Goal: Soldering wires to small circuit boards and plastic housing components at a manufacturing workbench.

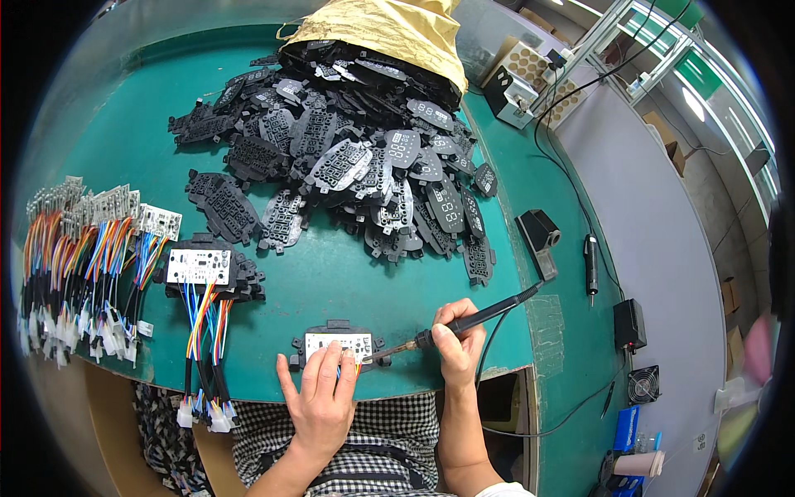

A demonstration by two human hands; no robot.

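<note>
Your left hand rests fingers spread, tips on the white circuit board, set on a black housing near the desk's front edge. Your right hand pinches the soldering iron. Press the board flat; keep fingertips clear of the hot tip. Toward the far edge, the open yellow sack contains black panels.

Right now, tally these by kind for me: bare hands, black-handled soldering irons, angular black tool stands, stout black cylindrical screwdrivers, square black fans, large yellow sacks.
Bare left hand and bare right hand: 2
Black-handled soldering iron: 1
Angular black tool stand: 1
Stout black cylindrical screwdriver: 1
Square black fan: 1
Large yellow sack: 1
Total: 7
</note>
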